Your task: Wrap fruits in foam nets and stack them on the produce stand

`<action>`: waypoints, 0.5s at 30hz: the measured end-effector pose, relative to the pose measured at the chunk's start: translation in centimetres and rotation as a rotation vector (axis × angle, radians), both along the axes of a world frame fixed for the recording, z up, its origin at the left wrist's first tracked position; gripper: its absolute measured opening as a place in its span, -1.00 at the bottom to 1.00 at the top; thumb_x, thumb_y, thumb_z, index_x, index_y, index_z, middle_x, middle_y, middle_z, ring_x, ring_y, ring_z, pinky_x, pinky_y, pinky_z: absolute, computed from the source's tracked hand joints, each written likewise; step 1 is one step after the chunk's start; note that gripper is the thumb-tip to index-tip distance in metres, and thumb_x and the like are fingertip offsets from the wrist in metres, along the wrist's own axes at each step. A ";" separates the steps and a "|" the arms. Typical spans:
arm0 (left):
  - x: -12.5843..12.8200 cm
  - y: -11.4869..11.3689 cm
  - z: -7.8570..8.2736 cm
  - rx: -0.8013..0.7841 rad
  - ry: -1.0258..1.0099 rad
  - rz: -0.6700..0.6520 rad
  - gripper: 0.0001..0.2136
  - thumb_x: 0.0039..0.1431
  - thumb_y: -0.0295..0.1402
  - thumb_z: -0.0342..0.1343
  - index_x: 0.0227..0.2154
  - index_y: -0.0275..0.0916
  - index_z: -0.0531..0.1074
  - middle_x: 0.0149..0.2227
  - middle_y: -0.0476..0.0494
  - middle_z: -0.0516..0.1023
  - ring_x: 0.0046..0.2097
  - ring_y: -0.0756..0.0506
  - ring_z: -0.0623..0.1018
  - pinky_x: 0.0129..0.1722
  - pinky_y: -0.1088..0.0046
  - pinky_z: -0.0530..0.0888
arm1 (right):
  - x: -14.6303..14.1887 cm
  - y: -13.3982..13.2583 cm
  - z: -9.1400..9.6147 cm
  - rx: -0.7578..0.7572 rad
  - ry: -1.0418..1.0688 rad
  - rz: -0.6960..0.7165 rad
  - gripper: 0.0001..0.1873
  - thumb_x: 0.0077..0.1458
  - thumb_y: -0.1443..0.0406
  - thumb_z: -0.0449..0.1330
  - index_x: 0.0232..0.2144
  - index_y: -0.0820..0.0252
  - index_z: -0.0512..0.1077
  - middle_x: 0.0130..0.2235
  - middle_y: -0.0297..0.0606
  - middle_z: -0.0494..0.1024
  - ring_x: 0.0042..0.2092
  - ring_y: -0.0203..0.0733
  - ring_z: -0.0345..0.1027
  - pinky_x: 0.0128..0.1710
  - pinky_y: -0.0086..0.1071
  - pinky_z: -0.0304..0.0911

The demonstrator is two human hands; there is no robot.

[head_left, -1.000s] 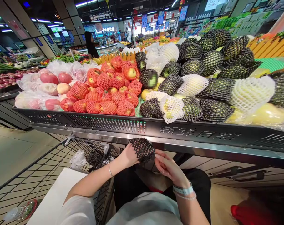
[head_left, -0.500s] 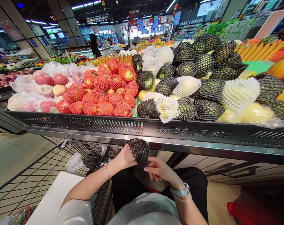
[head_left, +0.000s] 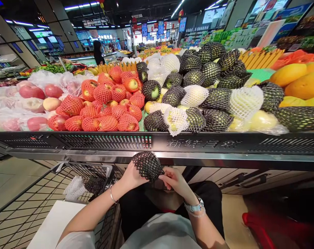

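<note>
Black netting (head_left: 147, 165), rounded, open-meshed, obscures the left grip (head_left: 132, 177), spread unclear; the right grip (head_left: 174, 180) pinches its tip.

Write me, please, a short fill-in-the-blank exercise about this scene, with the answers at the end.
1. The net covering part of the left hand is ____.
2. The watch is worn on the ____ wrist.
3. The shopping cart stands on the person's ____ side.
4. The netted apples have nets coloured ____.

Missing words: black; right; left; red.
</note>
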State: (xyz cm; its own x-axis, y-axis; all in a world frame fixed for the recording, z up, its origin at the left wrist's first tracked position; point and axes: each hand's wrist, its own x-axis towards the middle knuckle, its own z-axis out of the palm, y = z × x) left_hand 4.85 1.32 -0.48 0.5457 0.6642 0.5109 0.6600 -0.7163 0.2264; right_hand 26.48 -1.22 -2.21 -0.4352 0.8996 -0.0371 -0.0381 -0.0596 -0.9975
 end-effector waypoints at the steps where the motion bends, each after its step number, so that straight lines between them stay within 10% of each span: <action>1: 0.1 -0.1 0.0 -0.008 -0.003 -0.002 -0.90 -0.02 -0.35 0.22 -0.38 -0.19 0.52 -0.28 -0.13 0.63 -0.09 -0.26 0.58 -0.03 0.12 0.50 | 0.1 0.0 0.0 -0.010 -0.005 0.024 -0.62 0.09 0.03 0.23 -0.52 0.17 0.28 -0.69 -0.52 0.29 -0.67 -0.44 0.10 -0.64 -0.52 -0.01; 6: -0.1 -0.4 0.3 -0.114 -0.067 -0.018 -0.94 -0.09 -0.44 0.23 -0.50 -0.20 0.46 -0.39 -0.07 0.60 -0.24 -0.18 0.59 -0.13 0.22 0.55 | -0.2 0.0 -0.6 -0.059 -0.006 0.138 -0.59 -0.01 0.02 0.31 -0.53 0.18 0.28 -0.64 -0.46 0.38 -0.61 -0.39 0.20 -0.57 -0.49 0.08; 15: -0.7 0.4 -0.9 0.124 0.062 -0.115 -0.79 0.15 -0.32 0.14 -0.15 -0.10 0.53 -0.26 -0.09 0.65 -0.07 -0.23 0.58 0.16 -0.02 0.38 | 0.6 1.3 -0.3 0.065 0.040 -0.140 -0.63 0.07 -0.03 0.23 -0.38 0.13 0.36 -0.55 -0.36 0.45 -0.47 -0.23 0.34 -0.40 -0.34 0.26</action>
State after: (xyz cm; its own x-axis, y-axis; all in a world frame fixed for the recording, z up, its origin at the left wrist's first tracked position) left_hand 4.19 1.74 -1.35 0.6476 0.5296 0.5479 0.5819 -0.8079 0.0933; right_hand 27.09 0.07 -2.54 -0.3052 0.9515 0.0383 -0.0815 0.0139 -0.9966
